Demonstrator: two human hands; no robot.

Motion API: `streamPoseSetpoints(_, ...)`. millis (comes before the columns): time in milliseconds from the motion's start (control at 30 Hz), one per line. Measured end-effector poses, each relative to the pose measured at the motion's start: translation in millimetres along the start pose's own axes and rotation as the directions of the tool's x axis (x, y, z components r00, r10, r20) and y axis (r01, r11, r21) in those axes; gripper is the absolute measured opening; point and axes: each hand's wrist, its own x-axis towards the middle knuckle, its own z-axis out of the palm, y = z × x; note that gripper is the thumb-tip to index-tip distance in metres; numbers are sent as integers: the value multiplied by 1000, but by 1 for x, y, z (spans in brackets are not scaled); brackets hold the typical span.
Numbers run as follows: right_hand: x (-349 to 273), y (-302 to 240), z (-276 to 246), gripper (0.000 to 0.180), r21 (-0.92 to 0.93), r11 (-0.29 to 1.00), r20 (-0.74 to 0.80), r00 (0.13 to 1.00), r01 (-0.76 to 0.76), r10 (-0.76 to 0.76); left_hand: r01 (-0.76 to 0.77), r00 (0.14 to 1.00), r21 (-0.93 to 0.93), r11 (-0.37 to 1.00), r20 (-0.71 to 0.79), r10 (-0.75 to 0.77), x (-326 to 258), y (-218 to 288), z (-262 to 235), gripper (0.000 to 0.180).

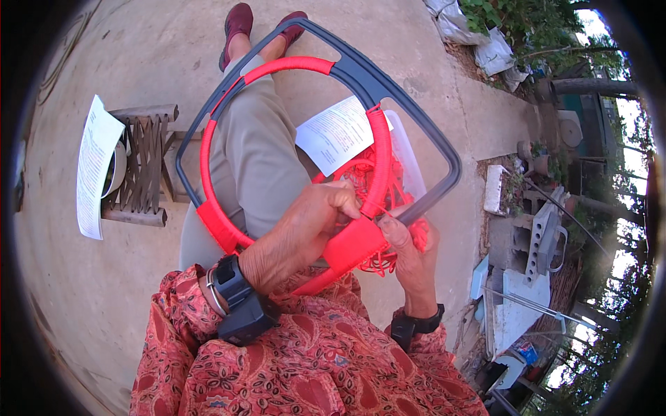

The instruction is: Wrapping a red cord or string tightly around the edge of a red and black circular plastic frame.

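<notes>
The grey frame (388, 90) rests across the seated person's lap, its far end above the shoes (239, 21); a red ring (291, 66) of wrapped tape sits inside it. The left hand (298, 232) is closed over the ring's lower right section, fingers curled over the wide red wrap (354, 243); the right hand (409, 249) is closed beneath the same section, thumb pressed against the wrap and a thin red cord (378, 177); loose cord lies bundled in a clear tub (409, 156) under the frame. A printed sheet (336, 132) lies beside the knee; a second sheet (94, 166) hangs on a wooden stool (146, 166) to the left.
</notes>
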Motion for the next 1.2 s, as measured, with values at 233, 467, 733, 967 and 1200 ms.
streamPoseSetpoints(233, -1, 6, 2, 16, 101, 993, -70, 995, -57, 65, -8, 999, 69, 998, 42, 5, -2, -1, -4, 8)
streamPoseSetpoints(467, 4, 8, -1, 17, 83, 995, -38, 998, -47, 50, -17, 1000, 46, 999, 4, 17, -4, 2, 0, 7)
streamPoseSetpoints(733, 4, 5, 2, 19, 79, 996, -66, 996, -50, 56, -82, 996, 107, 991, 33, 79, 3, -6, -11, 6)
streamPoseSetpoints(967, 0, -9, 9, 13, 95, 990, -141, 983, -103, 116, -66, 995, 41, 997, 84, 62, -2, -4, -6, 5)
streamPoseSetpoints(1200, 0, -10, 13, 14, 89, 983, -168, 970, -163, 176, -63, 996, 51, 997, 71, 59, 1, -7, -8, 5)
